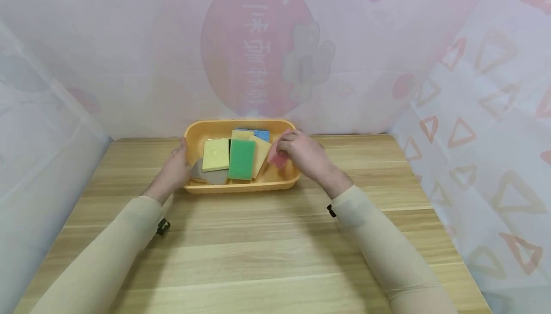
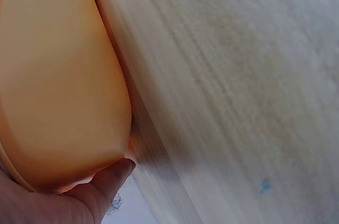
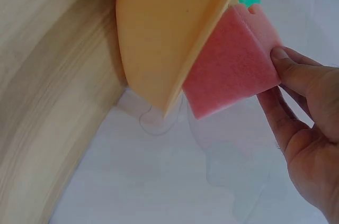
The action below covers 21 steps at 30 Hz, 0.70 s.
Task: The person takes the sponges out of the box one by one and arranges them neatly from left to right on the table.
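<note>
An orange plastic basin [image 1: 241, 188] stands at the back of the table with sponges in it. At its left end, my left hand [image 1: 174, 168] grips the side; the left wrist view has the fingers against the basin's outer wall [image 2: 63, 86]. My right hand [image 1: 303, 153] is over the right end, pinching a pink sponge [image 3: 233, 65] by one edge between thumb and fingers. That sponge is tilted at the rim. Inside the basin lie a green-faced sponge [image 1: 242, 160], a yellow square sponge [image 1: 216, 155], beige sponges [image 1: 260, 153], a blue sponge [image 1: 261, 135] and a grey piece [image 1: 215, 177].
The wooden tabletop [image 1: 258, 256] stretches in front of the basin. A printed curtain [image 1: 163, 65] hangs right behind the basin, and a patterned side curtain [image 1: 486, 137] borders the table on the right. Black straps show at both wrists.
</note>
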Tool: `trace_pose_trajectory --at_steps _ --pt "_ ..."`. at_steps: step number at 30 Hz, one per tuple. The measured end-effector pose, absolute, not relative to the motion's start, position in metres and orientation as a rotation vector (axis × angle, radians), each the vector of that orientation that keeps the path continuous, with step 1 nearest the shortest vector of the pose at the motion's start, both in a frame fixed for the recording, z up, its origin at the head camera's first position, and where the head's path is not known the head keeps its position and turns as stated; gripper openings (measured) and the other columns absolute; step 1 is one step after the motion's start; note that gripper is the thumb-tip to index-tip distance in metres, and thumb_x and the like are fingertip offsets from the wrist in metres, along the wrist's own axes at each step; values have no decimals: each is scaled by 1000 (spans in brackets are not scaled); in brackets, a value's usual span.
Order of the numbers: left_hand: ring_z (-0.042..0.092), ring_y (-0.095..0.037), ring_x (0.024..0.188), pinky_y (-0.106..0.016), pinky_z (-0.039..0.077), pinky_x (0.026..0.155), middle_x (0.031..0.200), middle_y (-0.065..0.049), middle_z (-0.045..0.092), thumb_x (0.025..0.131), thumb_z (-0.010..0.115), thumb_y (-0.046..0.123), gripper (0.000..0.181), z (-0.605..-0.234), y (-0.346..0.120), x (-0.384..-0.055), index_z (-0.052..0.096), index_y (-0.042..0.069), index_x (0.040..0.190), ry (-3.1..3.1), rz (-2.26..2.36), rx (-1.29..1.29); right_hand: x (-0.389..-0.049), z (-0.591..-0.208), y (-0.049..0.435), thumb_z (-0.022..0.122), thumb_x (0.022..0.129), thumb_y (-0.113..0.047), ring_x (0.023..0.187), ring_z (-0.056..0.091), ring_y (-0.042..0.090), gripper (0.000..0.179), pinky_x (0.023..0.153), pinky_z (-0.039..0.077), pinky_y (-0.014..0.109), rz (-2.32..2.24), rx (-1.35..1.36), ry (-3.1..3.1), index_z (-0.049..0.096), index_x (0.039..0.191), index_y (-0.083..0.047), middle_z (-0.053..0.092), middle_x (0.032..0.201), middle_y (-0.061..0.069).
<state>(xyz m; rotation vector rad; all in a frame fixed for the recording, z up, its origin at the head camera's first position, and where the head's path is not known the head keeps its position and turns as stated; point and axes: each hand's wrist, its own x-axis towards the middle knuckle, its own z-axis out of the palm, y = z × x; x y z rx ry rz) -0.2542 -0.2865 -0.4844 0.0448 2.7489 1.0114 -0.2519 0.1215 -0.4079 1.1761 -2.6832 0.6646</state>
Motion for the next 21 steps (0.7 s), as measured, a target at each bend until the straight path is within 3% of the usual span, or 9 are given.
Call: trace_pose_trajectory --at_steps 4,12,21 --pt "8 -63 179 -76 13 147 190 -42 0 112 36 -6 94 -483 -285 -253 -29 5 179 2746 1002 37 -253 -400 127 74 106 7 132 75 36 18 123 61 46 499 1085 -2662 88 113 -2 87 129 12" --pt "9 -64 178 -76 13 147 190 -43 1 112 35 -6 93 -482 -284 -252 -28 4 180 2756 990 35 -256 -390 143 84 102 0 126 78 39 9 120 62 52 507 960 -2610 89 109 -4 90 120 11" --pt "11 -64 178 -77 15 146 190 -44 3 111 36 -7 94 -484 -283 -253 -27 5 180 2753 1012 38 -264 -389 166 79 107 -1 126 75 41 7 117 63 51 580 809 -2653 86 109 -2 88 120 14"
